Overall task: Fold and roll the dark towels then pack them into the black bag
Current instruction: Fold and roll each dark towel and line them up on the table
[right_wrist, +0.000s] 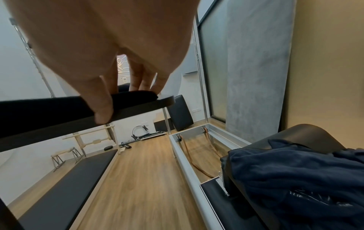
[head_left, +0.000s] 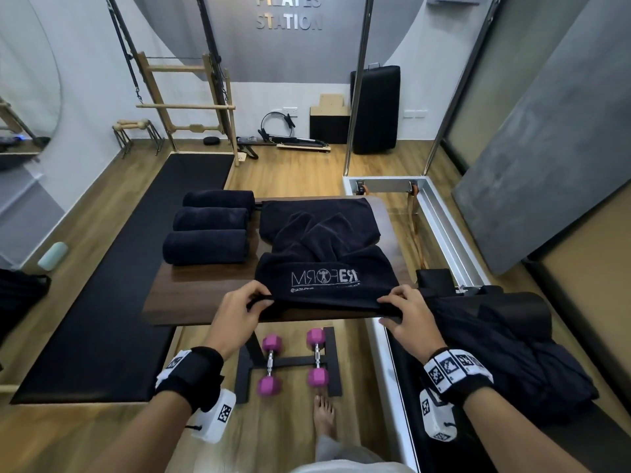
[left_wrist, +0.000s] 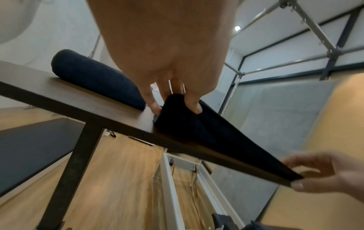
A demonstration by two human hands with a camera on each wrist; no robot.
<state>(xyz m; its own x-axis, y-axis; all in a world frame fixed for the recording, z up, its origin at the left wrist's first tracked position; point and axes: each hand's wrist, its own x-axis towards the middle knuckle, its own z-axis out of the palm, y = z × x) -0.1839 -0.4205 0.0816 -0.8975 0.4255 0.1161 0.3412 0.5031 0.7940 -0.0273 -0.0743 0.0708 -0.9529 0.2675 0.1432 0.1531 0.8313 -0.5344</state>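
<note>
A dark towel (head_left: 321,247) with a white logo lies rumpled on the wooden table (head_left: 201,288), its near edge folded over. My left hand (head_left: 239,310) pinches the near left corner of the towel (left_wrist: 197,124), and my right hand (head_left: 406,314) pinches the near right corner (right_wrist: 130,99). Three rolled dark towels (head_left: 210,227) lie side by side on the table's left part; one roll (left_wrist: 94,77) shows in the left wrist view. A heap of loose dark towels (head_left: 505,349) lies on the reformer at my right, also visible as a pile (right_wrist: 295,174). A black bag (head_left: 20,295) sits at the far left edge.
Two pink dumbbells (head_left: 293,360) rest on the table's black base near my bare foot (head_left: 324,418). A long black mat (head_left: 112,291) lies left of the table. The reformer frame (head_left: 440,220) runs along the right. Pilates gear stands against the far wall.
</note>
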